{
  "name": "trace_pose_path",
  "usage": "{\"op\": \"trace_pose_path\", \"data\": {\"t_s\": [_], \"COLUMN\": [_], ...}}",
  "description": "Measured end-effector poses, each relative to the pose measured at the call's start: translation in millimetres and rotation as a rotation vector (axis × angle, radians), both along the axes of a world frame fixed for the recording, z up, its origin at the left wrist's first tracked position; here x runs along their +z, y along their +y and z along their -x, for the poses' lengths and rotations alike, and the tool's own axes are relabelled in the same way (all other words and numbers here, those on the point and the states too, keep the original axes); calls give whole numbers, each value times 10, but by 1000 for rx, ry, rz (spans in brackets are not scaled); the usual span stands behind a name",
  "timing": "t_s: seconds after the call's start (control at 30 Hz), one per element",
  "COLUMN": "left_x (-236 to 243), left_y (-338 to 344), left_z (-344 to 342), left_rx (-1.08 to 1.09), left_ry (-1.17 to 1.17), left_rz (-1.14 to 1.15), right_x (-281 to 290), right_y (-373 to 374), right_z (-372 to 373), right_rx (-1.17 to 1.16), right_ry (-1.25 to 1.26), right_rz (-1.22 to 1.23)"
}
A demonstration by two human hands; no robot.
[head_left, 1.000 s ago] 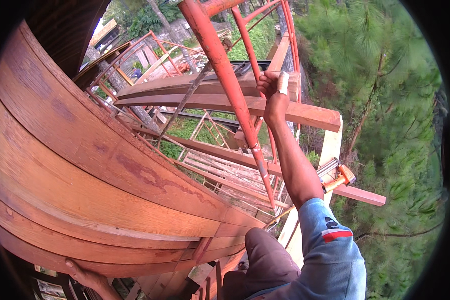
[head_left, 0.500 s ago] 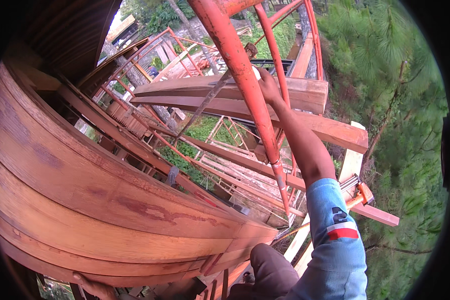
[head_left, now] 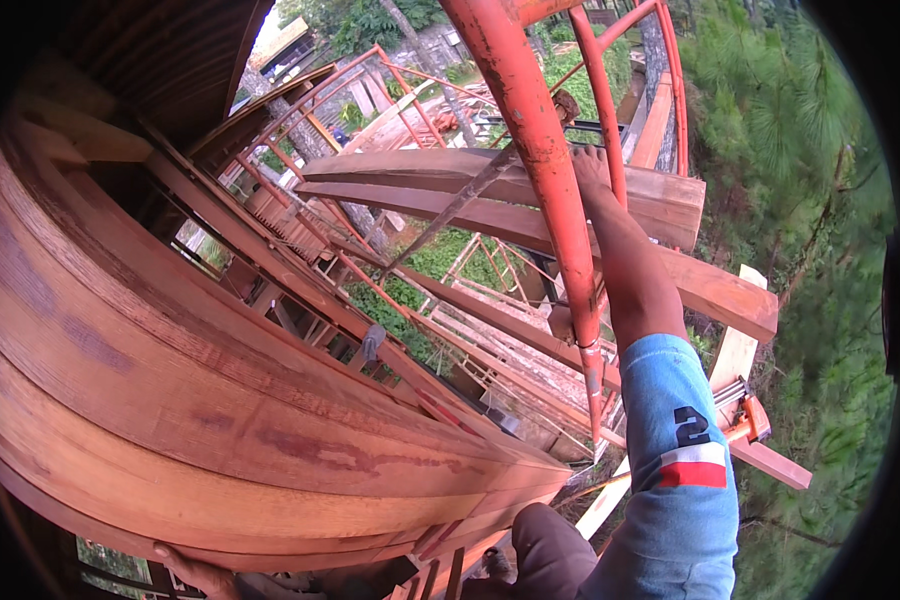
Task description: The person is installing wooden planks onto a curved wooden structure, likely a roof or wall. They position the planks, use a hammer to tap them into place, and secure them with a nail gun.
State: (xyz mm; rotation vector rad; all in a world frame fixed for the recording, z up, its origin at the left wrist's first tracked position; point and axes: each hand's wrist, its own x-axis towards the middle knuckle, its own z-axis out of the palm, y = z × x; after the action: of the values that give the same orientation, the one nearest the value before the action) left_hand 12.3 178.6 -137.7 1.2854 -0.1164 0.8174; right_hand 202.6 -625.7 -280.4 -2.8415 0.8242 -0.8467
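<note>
My right hand [head_left: 592,168] reaches past an orange scaffold pole [head_left: 554,170] and lies on top of a thick wooden beam [head_left: 660,200]. Its fingers look stretched over the wood, partly hidden by the pole. Below that beam runs a second long beam [head_left: 720,290]. At the lower left, my left hand [head_left: 192,572] is against the bottom edge of a curved wall of reddish planks [head_left: 220,400]. One stretched finger shows there; the others are hidden.
An orange-handled tool [head_left: 750,422] sits by crossing boards at the right. A rusty flat bar [head_left: 450,212] slants past the beams. A grey cloth [head_left: 373,342] hangs on a rail. Scaffolding drops to ground far below; pine branches [head_left: 770,120] fill the right side.
The view has swung, so the scaffold and beams sit farther right. A pale thing beside my right hand no longer shows, and its fingers now lie on the beam. My left hand stays at the planks' edge.
</note>
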Motion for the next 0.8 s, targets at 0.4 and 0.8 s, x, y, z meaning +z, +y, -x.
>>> {"op": "trace_pose_path", "data": {"t_s": [0.4,0.8], "left_x": [-56,-21], "left_y": [277,65], "left_z": [-92,-32], "left_rx": [-98,-101], "left_ry": [-39,-112], "left_rz": [-116,-109], "right_x": [368,176], "right_y": [407,1268], "right_z": [290,1580], "right_rx": [-19,393], "right_ry": [-363,-1081], "right_rz": [-419,-853]}}
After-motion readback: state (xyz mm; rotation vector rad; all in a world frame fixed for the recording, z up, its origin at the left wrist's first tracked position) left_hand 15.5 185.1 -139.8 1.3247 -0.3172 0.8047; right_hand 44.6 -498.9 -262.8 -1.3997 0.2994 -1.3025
